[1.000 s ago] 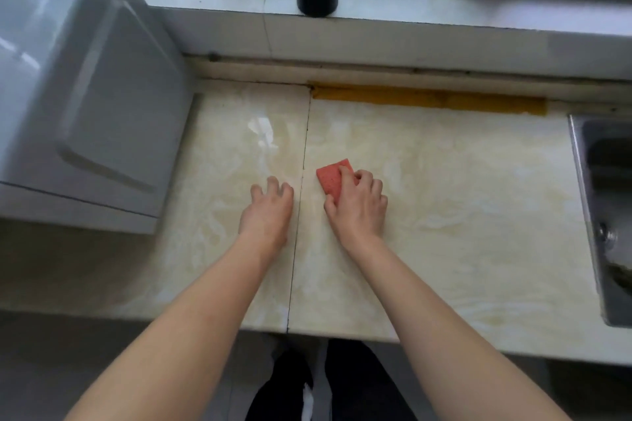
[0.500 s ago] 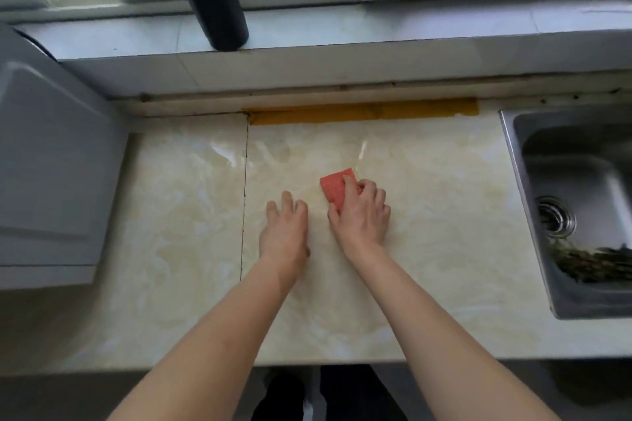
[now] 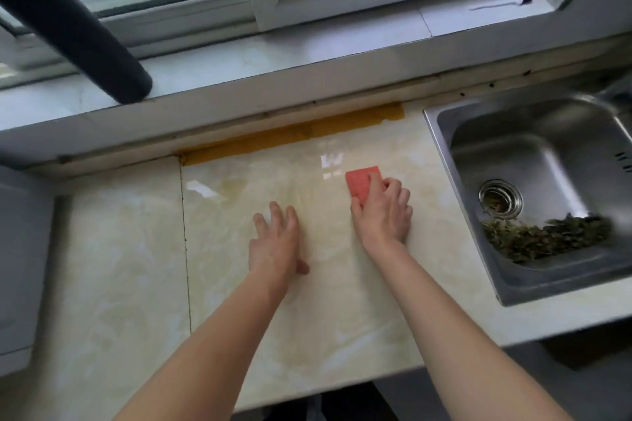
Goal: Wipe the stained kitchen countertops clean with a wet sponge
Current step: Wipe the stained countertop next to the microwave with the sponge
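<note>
Now the right hand (image 3: 383, 212) is gripping the flat coral-red rectangular sponge (image 3: 360, 183) against the glossy beige marbled counter (image 3: 136, 267), having slid it from the tile seam (image 3: 185, 232) toward the stainless steel sink (image 3: 533, 154). The left hand (image 3: 275, 243) is resting flat with its fingers relaxed, trailing behind. Yellowish staining is seemingly lingering in the wiped stretch, so more passes are looking likely.

The sink (image 3: 444, 161) runs off the right edge of view, its right rim cut away, and the greens (image 3: 543, 237) in it smear into blur at their right end. Left of the sink, the near half of the sponge (image 3: 360, 181) lies hidden under the curled fingers of the right hand (image 3: 384, 215) gripping it. Far to the sink's left a dark cylinder (image 3: 78, 27) and a white appliance (image 3: 17, 267) are cropped, and behind the sink a thin white item (image 3: 499, 3) is too small to identify.
</note>
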### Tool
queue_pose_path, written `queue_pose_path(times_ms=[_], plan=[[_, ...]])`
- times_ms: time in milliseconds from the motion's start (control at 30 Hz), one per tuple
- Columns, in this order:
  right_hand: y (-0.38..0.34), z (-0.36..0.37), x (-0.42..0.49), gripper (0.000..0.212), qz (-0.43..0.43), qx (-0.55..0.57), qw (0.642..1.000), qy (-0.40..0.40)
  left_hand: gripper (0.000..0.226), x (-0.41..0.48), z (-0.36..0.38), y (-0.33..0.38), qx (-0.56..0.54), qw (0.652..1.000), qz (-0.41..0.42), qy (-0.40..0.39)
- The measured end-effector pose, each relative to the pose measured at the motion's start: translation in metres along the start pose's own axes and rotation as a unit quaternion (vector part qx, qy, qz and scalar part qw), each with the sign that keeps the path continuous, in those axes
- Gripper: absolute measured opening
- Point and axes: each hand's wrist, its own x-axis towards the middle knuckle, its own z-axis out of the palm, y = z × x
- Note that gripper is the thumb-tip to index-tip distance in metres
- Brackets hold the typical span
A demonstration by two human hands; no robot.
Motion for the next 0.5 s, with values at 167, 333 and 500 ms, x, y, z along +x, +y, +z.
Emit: queue_pose_path(times_ms=[167, 333, 500], plan=[[0.027, -0.019, 0.045, 0.054, 0.071, 0.018, 0.997, 0.021, 0.12, 0.002, 0.0, 0.002, -0.01, 1.0, 0.0, 0.008], [0.018, -0.017, 0.059, 0.051, 0.115, 0.023, 0.992, 0.04, 0.12, 0.0, -0.002, 0.005, -0.009, 1.0, -0.003, 0.01], [0.005, -0.009, 0.059, 0.053, 0.116, 0.021, 0.992, 0.043, 0.119, 0.0, -0.002, 0.004, -0.014, 1.0, -0.003, 0.01]])
